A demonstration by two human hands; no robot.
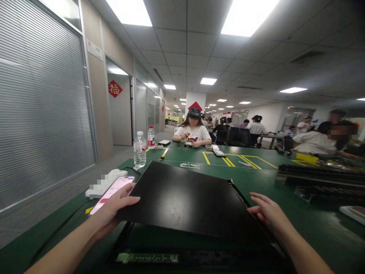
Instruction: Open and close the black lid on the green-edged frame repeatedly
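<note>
My left hand (115,205) grips the left edge of a flat, glossy black panel (185,198), thumb on top and fingers underneath. That panel is tilted, its near edge lifted above a black frame (219,255) on the green table. A green circuit board strip (147,258) shows along the frame's near side. By the panel's right edge is my right hand (269,213), fingers stretched out and apart. Whether its fingertips touch the frame's right side, I cannot tell. The panel hides much of the frame.
A lit phone (112,192) and a white power strip (105,182) lie left of the panel. Beyond stand two water bottles, the nearer one (139,150) clear. Dark strip-like parts (316,175) are stacked at right. Across the green table (322,228) a person (194,131) sits working.
</note>
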